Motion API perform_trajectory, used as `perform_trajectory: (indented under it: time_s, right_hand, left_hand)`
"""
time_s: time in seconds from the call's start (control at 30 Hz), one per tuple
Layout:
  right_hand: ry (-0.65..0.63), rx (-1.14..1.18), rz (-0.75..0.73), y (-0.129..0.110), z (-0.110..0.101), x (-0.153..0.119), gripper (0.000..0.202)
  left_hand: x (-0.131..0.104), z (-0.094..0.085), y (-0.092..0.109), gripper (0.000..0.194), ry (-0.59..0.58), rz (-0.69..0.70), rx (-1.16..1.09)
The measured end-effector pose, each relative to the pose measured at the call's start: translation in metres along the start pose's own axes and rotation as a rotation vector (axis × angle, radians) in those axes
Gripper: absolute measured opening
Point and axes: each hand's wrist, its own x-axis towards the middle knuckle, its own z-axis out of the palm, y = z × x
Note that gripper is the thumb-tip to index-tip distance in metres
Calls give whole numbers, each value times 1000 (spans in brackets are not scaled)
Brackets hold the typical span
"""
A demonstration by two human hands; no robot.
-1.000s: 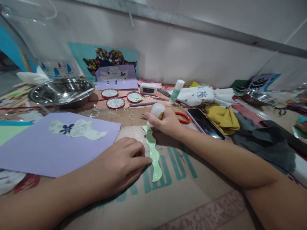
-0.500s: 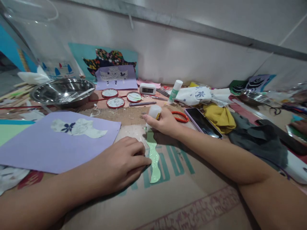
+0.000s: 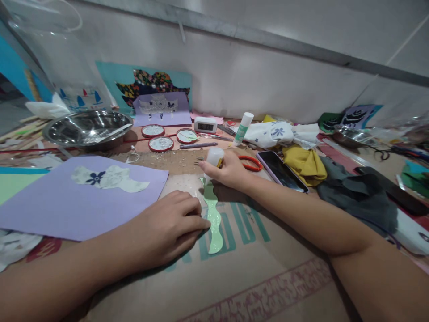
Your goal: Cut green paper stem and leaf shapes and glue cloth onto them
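Note:
My right hand [image 3: 231, 169] is closed round a small white glue bottle [image 3: 214, 157], which tilts nozzle-down over the far end of a wavy light-green paper strip [image 3: 213, 210]. Shiny wet-looking drops dot the strip. A fingertip of my left hand [image 3: 179, 221] presses the strip's left edge; the index finger is stretched out and the others bend loosely. Flat cardboard [image 3: 161, 286] with green and red print lies under the strip. To the left, a purple sheet [image 3: 110, 214] carries a pale fabric cut-out [image 3: 115, 177] with a dark flower. The nozzle tip is mostly hidden.
Red-handled scissors [image 3: 251, 163], a phone [image 3: 283, 171] and mustard cloth [image 3: 304, 165] lie right of my right hand. Behind are a glue stick [image 3: 243, 128], a small digital clock [image 3: 205, 125], round red-rimmed dishes [image 3: 161, 143] and a metal bowl [image 3: 53, 134].
The glue bottle stays at the strip's far end, its nozzle slightly shifted. My left hand keeps its place on the strip. The view has tilted a little, and a person's hand at far right is gone.

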Motion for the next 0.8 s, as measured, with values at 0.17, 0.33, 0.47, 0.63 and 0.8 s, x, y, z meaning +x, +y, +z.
perform_trajectory:
  time_s: [0.17, 0.33, 0.47, 0.63, 0.8]
  right_hand:
    - [-1, -6, 2, 0, 1, 1, 42]
    - [-9, 18, -15, 2, 2, 2, 38]
    - [4, 1, -32, 2, 2, 2, 38]
    - [175, 29, 14, 3, -1, 2, 37]
    - [77, 16, 69, 4, -3, 2, 35]
  left_hand:
    - [0, 0, 0, 22, -9, 1, -1]
    - [0, 1, 0, 23, -2, 4, -1]
    - [-1, 2, 0, 22, 2, 7, -3]
    - [-1, 2, -1, 22, -7, 3, -2]
    - [-2, 2, -1, 23, -17, 0, 4]
